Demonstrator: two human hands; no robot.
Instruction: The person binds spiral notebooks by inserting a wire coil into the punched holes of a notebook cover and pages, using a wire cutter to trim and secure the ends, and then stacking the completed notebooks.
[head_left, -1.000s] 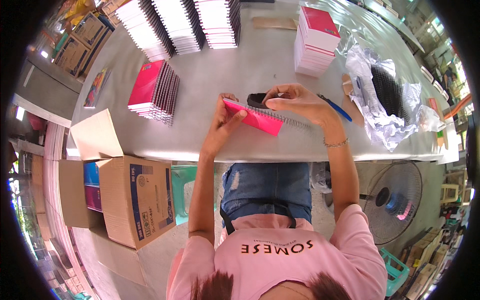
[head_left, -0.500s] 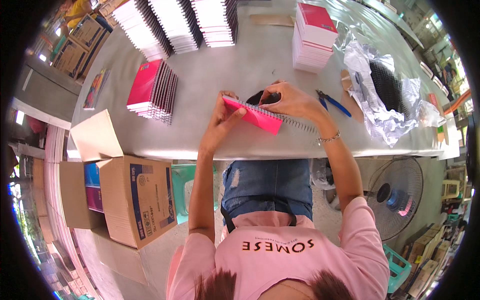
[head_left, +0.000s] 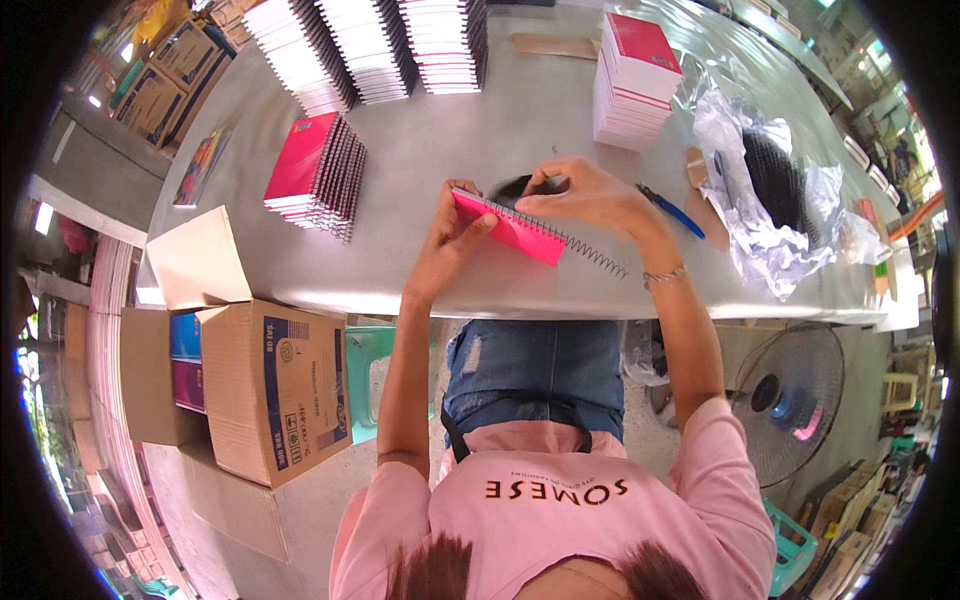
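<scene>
- On my feed, bright pink covers the notebook (head_left: 520, 235) mid-frame; its wire coil (head_left: 598, 257) reads dark grey.
- I see red tops and whitish page edges on the short stack (head_left: 312, 170), upper left, and the tall stack (head_left: 635, 80), upper right.
- Silver-grey tabletop (head_left: 385, 240), upper half.
- Blue handles on the pliers (head_left: 682, 216), right of centre.
- White crumpled paper (head_left: 806, 240), right.
- Brown box (head_left: 305, 385), lower left, with dark-blue printed bands.
- Pale-pink shirt (head_left: 560, 530), bottom centre, dark lettering.
- Blue jeans (head_left: 545, 365) above it, one pale worn patch.

We see a glossy pink notebook cover (head_left: 520, 234), a coil (head_left: 598, 257), seemingly metal though too fine to be sure, crumpled paper (head_left: 742, 248), a matt cardboard box (head_left: 305, 385) and a smooth, sheeny worktop (head_left: 430, 140).
</scene>
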